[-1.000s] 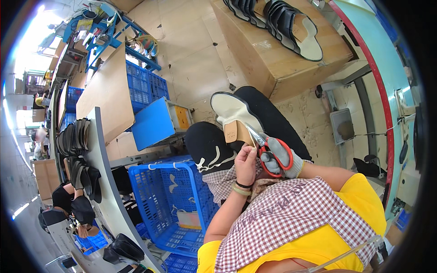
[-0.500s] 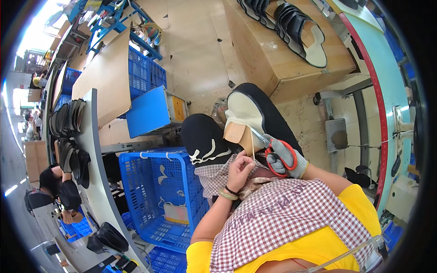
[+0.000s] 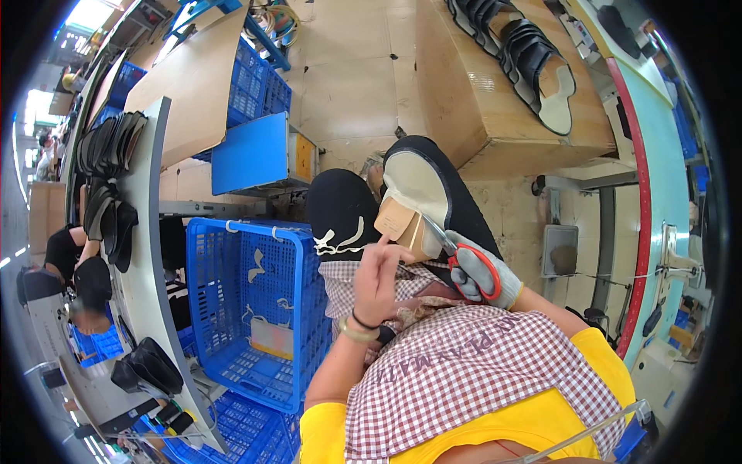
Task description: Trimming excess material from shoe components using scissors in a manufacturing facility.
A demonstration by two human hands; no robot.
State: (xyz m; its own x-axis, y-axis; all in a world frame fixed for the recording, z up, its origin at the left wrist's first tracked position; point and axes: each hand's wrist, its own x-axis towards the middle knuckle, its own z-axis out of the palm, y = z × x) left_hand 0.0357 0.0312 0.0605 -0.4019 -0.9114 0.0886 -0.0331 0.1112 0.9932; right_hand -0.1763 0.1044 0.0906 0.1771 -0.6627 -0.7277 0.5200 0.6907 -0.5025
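Note:
A shoe upper (image 3: 419, 179) with a cream lining lies over my right knee, a tan heel-shaped piece (image 3: 396, 220) at its near end. A thin pale strip (image 3: 417, 230) runs along that piece. My right hand (image 3: 502, 282), in a grey glove, is closed on scissors (image 3: 485, 267) with red handles, their blades beside the upper's near end. My left hand (image 3: 376, 282) is raised just left of the tan piece, slightly blurred, fingers apart with nothing visible in them. Pale trimmed strips (image 3: 340, 241) rest on my dark left trouser knee.
A blue plastic crate (image 3: 246, 224) with scraps and a small box stands at my left. Sandal uppers (image 3: 541, 73) lie on a cardboard box (image 3: 456, 85) ahead to the right. Dark shoe pieces (image 3: 112, 147) line a bench at left, where another person (image 3: 66, 251) sits. A turquoise table (image 3: 661, 170) borders the right.
My left hand has let go of the pale strip and drawn back to the left. The scissors remain in my right hand near the upper. The whole view has shifted slightly.

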